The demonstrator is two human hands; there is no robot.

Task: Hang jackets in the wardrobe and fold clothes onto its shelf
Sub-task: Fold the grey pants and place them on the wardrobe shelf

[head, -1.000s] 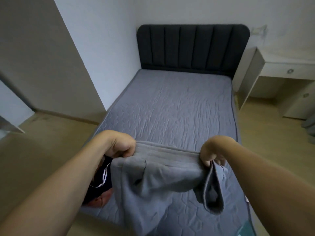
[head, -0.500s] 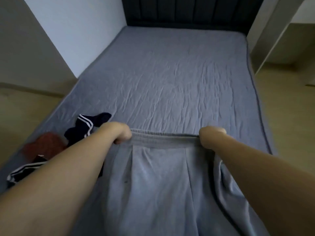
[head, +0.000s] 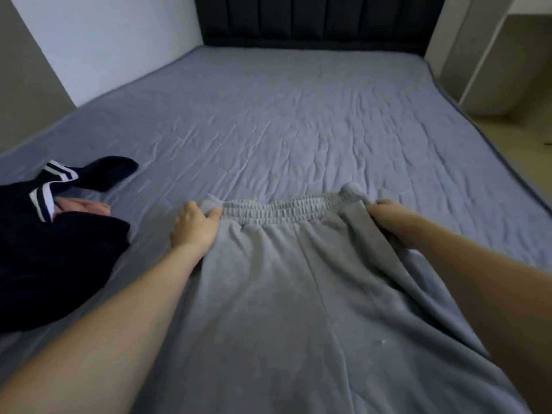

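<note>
Grey sweatpants [head: 286, 288] lie flat on the grey bed [head: 298, 121], elastic waistband toward the headboard. My left hand [head: 194, 227] pinches the waistband's left end between thumb and fingers. My right hand [head: 388, 218] grips the right end, where the fabric bunches into a fold. A dark navy garment [head: 56, 258] with white stripes lies in a heap at the bed's left, with a pinkish piece [head: 82, 206] showing under it.
A dark padded headboard [head: 316, 19] closes the far end of the bed. A light wall [head: 98, 40] runs along the left. Pale furniture [head: 490, 55] stands at the right on a wooden floor [head: 519, 144].
The sweatpants came down from mid-air and now lie spread on the bed. My hands moved forward and apart with the waistband. The view tipped downward, closer to the mattress.
</note>
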